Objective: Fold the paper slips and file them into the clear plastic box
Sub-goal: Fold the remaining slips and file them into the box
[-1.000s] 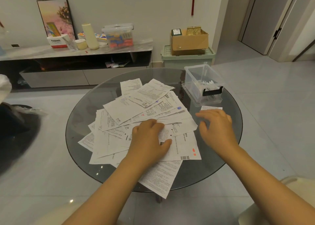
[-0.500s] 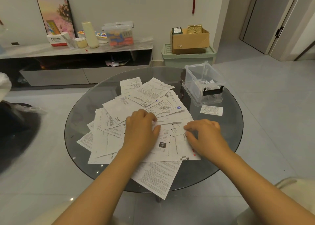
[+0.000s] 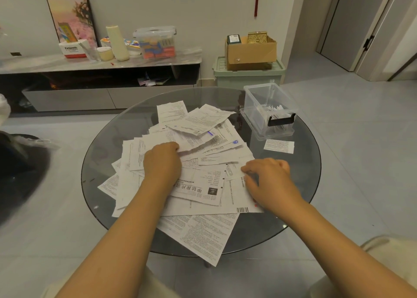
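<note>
Both hands are working the slips [image 3: 185, 162] heaped mid-tabletop, the right hand [image 3: 268, 180] pinching one slip's edge, seemingly to free it for folding, the left hand [image 3: 163, 162] curled, pinning the heap, while the box [image 3: 268, 110] is waiting at the far right edge.

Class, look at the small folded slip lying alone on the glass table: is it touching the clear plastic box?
Apart. In the head view a strip of bare glass shows between the folded slip and the base of the clear plastic box.
</note>
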`<action>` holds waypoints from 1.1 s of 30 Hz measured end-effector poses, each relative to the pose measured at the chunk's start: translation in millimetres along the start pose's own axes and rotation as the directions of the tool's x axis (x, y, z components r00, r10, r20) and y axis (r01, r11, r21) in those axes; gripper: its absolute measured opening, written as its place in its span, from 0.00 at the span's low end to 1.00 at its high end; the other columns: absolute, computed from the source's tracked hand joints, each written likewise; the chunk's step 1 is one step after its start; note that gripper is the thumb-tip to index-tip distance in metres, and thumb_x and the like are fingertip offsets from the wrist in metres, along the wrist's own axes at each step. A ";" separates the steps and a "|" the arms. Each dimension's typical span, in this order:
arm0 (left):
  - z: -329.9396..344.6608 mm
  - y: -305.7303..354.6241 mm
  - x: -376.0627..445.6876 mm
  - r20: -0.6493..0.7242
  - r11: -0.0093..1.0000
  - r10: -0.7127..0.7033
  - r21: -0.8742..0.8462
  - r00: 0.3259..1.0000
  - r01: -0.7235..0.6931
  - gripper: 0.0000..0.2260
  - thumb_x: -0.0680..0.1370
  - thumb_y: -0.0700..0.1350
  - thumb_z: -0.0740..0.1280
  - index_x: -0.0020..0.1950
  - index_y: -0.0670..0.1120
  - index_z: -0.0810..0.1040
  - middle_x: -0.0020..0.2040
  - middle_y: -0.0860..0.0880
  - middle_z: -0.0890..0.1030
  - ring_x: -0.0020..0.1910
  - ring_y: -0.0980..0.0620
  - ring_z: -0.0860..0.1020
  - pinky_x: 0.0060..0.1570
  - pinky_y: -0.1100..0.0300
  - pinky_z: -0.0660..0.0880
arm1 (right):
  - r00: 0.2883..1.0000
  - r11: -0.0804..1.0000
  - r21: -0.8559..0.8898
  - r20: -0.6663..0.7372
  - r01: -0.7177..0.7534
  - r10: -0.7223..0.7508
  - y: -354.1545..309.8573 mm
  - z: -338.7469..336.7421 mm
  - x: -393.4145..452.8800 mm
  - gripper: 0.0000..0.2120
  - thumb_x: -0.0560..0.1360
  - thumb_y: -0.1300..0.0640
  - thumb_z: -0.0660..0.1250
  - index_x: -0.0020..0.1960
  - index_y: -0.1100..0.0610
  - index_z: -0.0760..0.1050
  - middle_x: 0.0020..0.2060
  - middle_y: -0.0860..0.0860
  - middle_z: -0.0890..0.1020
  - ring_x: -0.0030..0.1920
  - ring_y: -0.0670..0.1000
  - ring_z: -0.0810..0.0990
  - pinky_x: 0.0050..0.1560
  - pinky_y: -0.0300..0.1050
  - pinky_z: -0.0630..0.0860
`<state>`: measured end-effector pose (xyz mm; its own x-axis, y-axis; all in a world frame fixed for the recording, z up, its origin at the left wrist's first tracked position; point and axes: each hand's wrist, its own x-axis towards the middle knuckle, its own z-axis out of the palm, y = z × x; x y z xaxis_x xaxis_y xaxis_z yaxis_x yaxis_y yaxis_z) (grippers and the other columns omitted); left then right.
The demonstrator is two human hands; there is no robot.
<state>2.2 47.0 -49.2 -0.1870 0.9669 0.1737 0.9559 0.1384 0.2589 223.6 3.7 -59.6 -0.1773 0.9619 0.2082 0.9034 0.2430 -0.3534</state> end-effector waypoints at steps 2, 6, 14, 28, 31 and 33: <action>-3.0 2.3 -2.7 -0.033 0.995 0.062 0.078 0.998 -0.059 0.15 0.77 0.36 0.59 0.56 0.48 0.81 0.52 0.46 0.82 0.52 0.44 0.76 0.50 0.56 0.67 | 1.000 1.000 0.023 0.000 -0.005 0.005 -2.0 -2.0 -0.5 0.15 0.79 0.52 0.58 0.64 0.49 0.73 0.60 0.43 0.76 0.62 0.46 0.66 0.55 0.36 0.49; -3.4 17.7 -20.1 -0.016 0.941 0.247 0.244 0.969 -0.235 0.10 0.77 0.42 0.60 0.48 0.50 0.81 0.43 0.51 0.79 0.44 0.48 0.73 0.43 0.58 0.60 | 0.999 0.993 0.119 -0.031 -0.019 0.023 -7.1 -6.0 -4.2 0.15 0.78 0.51 0.60 0.65 0.48 0.71 0.57 0.45 0.77 0.59 0.47 0.63 0.57 0.36 0.53; -5.5 42.9 -61.5 0.091 0.926 0.353 0.109 0.931 -0.362 0.14 0.79 0.53 0.57 0.57 0.51 0.79 0.53 0.51 0.77 0.54 0.49 0.72 0.52 0.56 0.63 | 0.995 0.982 0.176 -0.086 0.073 -0.059 -10.8 6.6 -2.0 0.17 0.72 0.53 0.69 0.60 0.46 0.76 0.49 0.46 0.80 0.52 0.49 0.75 0.56 0.40 0.64; -35.5 17.0 -78.2 -0.072 0.840 0.189 -0.505 0.979 -0.199 0.12 0.73 0.44 0.69 0.55 0.56 0.81 0.51 0.59 0.81 0.50 0.63 0.76 0.51 0.72 0.69 | 0.996 0.919 0.385 -0.005 -0.085 0.094 -2.9 -4.3 -4.7 0.03 0.76 0.59 0.63 0.45 0.57 0.75 0.42 0.50 0.82 0.44 0.53 0.79 0.37 0.32 0.69; -38.9 12.8 -75.5 -0.049 0.789 0.090 -0.606 0.995 -0.101 0.16 0.71 0.44 0.72 0.56 0.59 0.77 0.47 0.60 0.79 0.40 0.67 0.75 0.38 0.79 0.68 | 0.992 0.879 0.461 0.045 -0.122 0.114 -2.5 -7.1 -5.8 0.04 0.76 0.57 0.65 0.45 0.57 0.76 0.42 0.47 0.82 0.47 0.50 0.80 0.38 0.28 0.70; -38.9 12.9 -74.2 0.002 0.773 0.058 -0.633 0.998 -0.043 0.23 0.71 0.45 0.73 0.63 0.57 0.71 0.51 0.58 0.77 0.42 0.63 0.76 0.38 0.75 0.70 | 0.987 0.836 0.525 0.082 -0.161 0.138 -2.8 -6.6 -6.2 0.08 0.75 0.54 0.67 0.44 0.59 0.77 0.43 0.50 0.82 0.46 0.50 0.80 0.35 0.30 0.73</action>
<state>19.6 -31.4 -21.8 -0.1308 0.9738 0.1861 0.6036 -0.0707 0.7942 224.7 -3.8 -53.8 -0.0825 0.9932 0.0819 0.5786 0.1146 -0.8075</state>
